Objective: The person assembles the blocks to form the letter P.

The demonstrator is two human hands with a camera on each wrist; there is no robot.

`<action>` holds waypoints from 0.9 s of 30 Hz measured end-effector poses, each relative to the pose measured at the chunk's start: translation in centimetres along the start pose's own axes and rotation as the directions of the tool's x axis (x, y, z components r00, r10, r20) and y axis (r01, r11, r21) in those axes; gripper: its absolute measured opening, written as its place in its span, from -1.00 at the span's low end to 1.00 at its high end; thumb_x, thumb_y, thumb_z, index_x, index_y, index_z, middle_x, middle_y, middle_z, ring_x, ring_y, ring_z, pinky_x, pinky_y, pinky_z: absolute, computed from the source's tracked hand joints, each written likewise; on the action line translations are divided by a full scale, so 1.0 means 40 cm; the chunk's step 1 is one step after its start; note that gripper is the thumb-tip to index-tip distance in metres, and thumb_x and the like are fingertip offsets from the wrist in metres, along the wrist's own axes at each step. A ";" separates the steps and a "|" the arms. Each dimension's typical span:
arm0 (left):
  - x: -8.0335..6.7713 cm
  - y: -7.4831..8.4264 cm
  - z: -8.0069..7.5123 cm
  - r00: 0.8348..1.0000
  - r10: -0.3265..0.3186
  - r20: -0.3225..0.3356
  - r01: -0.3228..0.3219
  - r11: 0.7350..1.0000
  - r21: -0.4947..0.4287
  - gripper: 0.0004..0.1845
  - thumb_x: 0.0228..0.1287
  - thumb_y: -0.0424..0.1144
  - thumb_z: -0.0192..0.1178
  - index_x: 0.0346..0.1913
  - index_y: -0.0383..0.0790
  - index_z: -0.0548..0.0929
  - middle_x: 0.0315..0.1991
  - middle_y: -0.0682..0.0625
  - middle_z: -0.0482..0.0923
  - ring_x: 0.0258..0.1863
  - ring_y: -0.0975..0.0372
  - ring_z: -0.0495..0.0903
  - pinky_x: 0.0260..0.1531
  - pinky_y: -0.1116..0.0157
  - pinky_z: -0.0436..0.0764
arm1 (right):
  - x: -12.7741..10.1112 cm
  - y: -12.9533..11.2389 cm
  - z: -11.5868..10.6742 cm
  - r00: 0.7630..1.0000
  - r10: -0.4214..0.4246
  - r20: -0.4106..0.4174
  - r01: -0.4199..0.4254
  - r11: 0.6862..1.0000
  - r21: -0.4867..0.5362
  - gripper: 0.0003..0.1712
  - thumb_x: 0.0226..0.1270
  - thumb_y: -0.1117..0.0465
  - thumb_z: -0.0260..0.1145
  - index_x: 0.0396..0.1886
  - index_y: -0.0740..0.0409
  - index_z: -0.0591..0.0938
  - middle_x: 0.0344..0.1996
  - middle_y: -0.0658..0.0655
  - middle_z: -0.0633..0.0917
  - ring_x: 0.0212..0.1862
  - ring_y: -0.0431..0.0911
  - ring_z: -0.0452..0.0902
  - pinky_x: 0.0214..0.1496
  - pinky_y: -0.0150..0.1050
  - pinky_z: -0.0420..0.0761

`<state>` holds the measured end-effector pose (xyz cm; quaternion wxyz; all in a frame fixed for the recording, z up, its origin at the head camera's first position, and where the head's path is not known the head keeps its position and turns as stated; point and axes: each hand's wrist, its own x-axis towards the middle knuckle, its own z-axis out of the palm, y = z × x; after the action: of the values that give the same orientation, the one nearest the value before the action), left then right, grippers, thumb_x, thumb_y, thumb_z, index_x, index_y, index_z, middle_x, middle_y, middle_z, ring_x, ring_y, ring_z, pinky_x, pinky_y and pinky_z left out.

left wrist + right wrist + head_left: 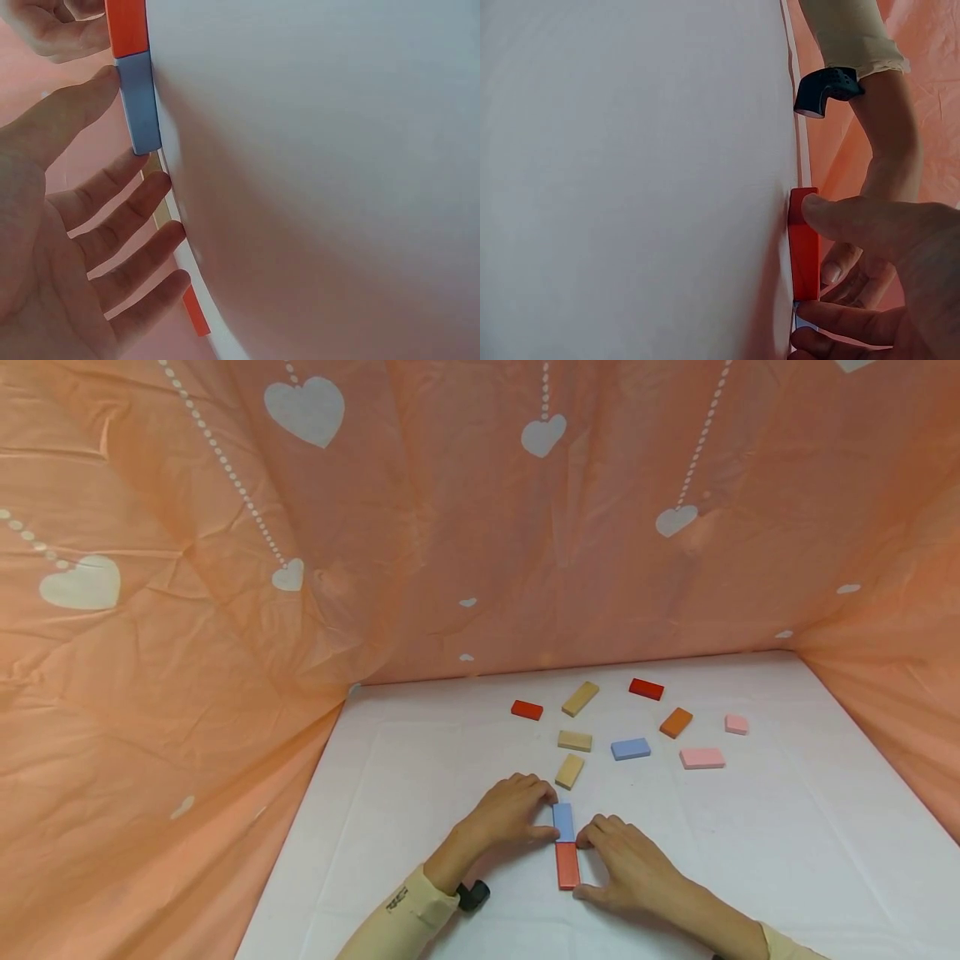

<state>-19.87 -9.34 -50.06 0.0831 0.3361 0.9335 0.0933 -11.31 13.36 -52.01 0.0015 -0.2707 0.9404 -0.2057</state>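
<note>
Head view: a blue block (563, 821) and a red block (567, 867) lay end to end on the desk (420, 735), touching at a seam, the red one nearer the person. The left hand (513, 810) grasped the blue block, thumb at its side near the seam, a finger at its far end. The right hand (630, 864) grasped the red block lengthwise, its thumb at the near end. A tan block (569, 772) lay just beyond the blue block, apart from it; a loose blue block (630, 749) and an orange block (677, 722) lay farther off. The likeliest trouble was an uneven push: more force from one side would kink the row at the seam.

Left wrist view: the left thumb pressed the blue block's side, with the spare fingers spread past its far end. A careless sweep of those fingers could knock the tan block.

Right wrist view: the right thumb lay on the red block's end and a fingertip sat by the seam. Pressing hard there might shove both blocks along together; skin dragging at release might leave a gap between them.
</note>
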 end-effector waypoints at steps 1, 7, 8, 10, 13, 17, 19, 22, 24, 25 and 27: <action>-0.001 0.001 0.000 1.000 0.000 -0.001 0.000 1.000 0.000 -0.52 0.30 0.14 0.52 0.16 0.02 0.70 0.08 0.16 0.66 0.13 0.26 0.58 0.21 0.27 0.57 | 0.000 0.000 0.000 1.000 0.000 -0.001 0.000 1.000 -0.001 -0.35 0.02 -0.27 0.70 -0.05 0.00 0.71 -0.17 -0.13 0.61 -0.11 -0.15 0.50 0.00 -0.09 0.64; -0.007 0.003 0.000 1.000 -0.003 -0.003 0.003 1.000 -0.009 -0.51 0.33 0.14 0.50 0.19 0.01 0.69 0.10 0.16 0.67 0.12 0.26 0.60 0.21 0.26 0.58 | -0.001 0.001 -0.009 0.999 0.041 -0.004 -0.041 0.998 0.045 -0.30 0.06 -0.35 0.66 0.00 -0.01 0.69 -0.17 -0.16 0.61 -0.11 -0.19 0.51 0.00 -0.09 0.65; -0.009 0.003 0.000 1.000 -0.006 -0.002 0.006 1.000 -0.014 -0.50 0.34 0.14 0.49 0.21 0.01 0.69 0.11 0.16 0.68 0.13 0.26 0.61 0.22 0.25 0.58 | 0.001 0.001 -0.014 0.998 0.063 -0.005 -0.062 0.996 0.063 -0.29 0.08 -0.37 0.64 0.02 -0.01 0.68 -0.18 -0.17 0.61 -0.12 -0.20 0.52 0.01 -0.08 0.65; -0.013 0.003 -0.002 1.000 -0.015 0.000 0.015 1.000 -0.023 -0.48 0.34 0.14 0.49 0.25 0.01 0.68 0.12 0.16 0.70 0.12 0.27 0.63 0.22 0.24 0.59 | 0.006 0.004 -0.025 0.994 0.109 -0.013 -0.107 0.989 0.105 -0.29 0.13 -0.35 0.62 0.07 0.01 0.68 -0.19 -0.16 0.62 -0.12 -0.21 0.53 0.01 -0.06 0.66; -0.022 0.006 -0.005 1.000 -0.019 0.000 0.019 0.999 -0.025 -0.43 0.33 0.14 0.50 0.31 0.01 0.67 0.13 0.16 0.72 0.11 0.28 0.66 0.20 0.24 0.61 | 0.022 0.016 -0.044 0.984 0.174 -0.026 -0.169 0.975 0.144 -0.33 0.22 -0.27 0.61 0.13 0.04 0.67 -0.20 -0.14 0.65 -0.13 -0.19 0.56 0.01 -0.05 0.67; -0.039 0.010 -0.007 1.000 -0.010 0.002 0.010 1.000 -0.029 -0.38 0.31 0.15 0.51 0.35 0.02 0.65 0.14 0.16 0.72 0.11 0.28 0.67 0.17 0.25 0.62 | 0.053 0.045 -0.062 0.979 0.196 -0.060 -0.185 0.970 0.157 -0.40 0.27 -0.09 0.62 0.18 0.09 0.67 -0.18 -0.06 0.67 -0.11 -0.13 0.59 -0.02 -0.07 0.68; -0.048 0.012 -0.007 1.000 -0.008 0.007 0.008 0.999 -0.032 -0.36 0.31 0.17 0.51 0.37 0.04 0.64 0.17 0.16 0.71 0.14 0.28 0.67 0.18 0.24 0.62 | 0.070 0.063 -0.070 0.979 0.191 -0.072 -0.177 0.970 0.166 -0.40 0.28 -0.04 0.62 0.20 0.12 0.66 -0.17 -0.02 0.68 -0.11 -0.10 0.60 -0.06 -0.07 0.68; -0.059 0.017 -0.006 1.000 -0.005 0.017 0.005 1.000 -0.026 -0.32 0.30 0.19 0.51 0.41 0.05 0.62 0.22 0.16 0.70 0.18 0.26 0.66 0.19 0.22 0.62 | 0.094 0.087 -0.078 0.978 0.192 -0.081 -0.174 0.965 0.195 -0.39 0.29 -0.01 0.62 0.23 0.16 0.65 -0.15 0.03 0.68 -0.10 -0.06 0.61 -0.06 -0.06 0.68; -0.065 0.021 -0.005 1.000 -0.007 0.023 0.008 1.000 -0.025 -0.29 0.29 0.20 0.51 0.43 0.06 0.61 0.25 0.15 0.70 0.21 0.25 0.65 0.20 0.20 0.62 | 0.110 0.101 -0.080 0.978 0.193 -0.078 -0.173 0.962 0.209 -0.36 0.29 -0.01 0.62 0.24 0.18 0.64 -0.13 0.05 0.69 -0.10 -0.05 0.61 -0.07 -0.05 0.68; -0.068 0.023 -0.004 1.000 -0.008 0.025 0.008 1.000 -0.024 -0.28 0.29 0.19 0.51 0.45 0.06 0.60 0.26 0.14 0.69 0.22 0.25 0.65 0.21 0.18 0.62 | 0.117 0.107 -0.079 0.978 0.195 -0.075 -0.175 0.961 0.213 -0.36 0.30 -0.01 0.61 0.25 0.19 0.63 -0.13 0.06 0.69 -0.10 -0.04 0.61 -0.07 -0.05 0.67; -0.072 0.027 -0.003 1.000 -0.011 0.028 0.011 1.000 -0.020 -0.27 0.29 0.20 0.51 0.47 0.07 0.59 0.29 0.13 0.68 0.25 0.23 0.64 0.22 0.16 0.62 | 0.131 0.118 -0.077 0.978 0.196 -0.069 -0.178 0.961 0.210 -0.34 0.30 -0.03 0.61 0.26 0.20 0.62 -0.12 0.06 0.68 -0.10 -0.05 0.60 -0.07 -0.05 0.66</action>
<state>-17.02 -10.39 -49.41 0.1001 0.3314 0.9331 0.0976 -18.54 15.51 -50.45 0.0065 -0.1697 0.9350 -0.3114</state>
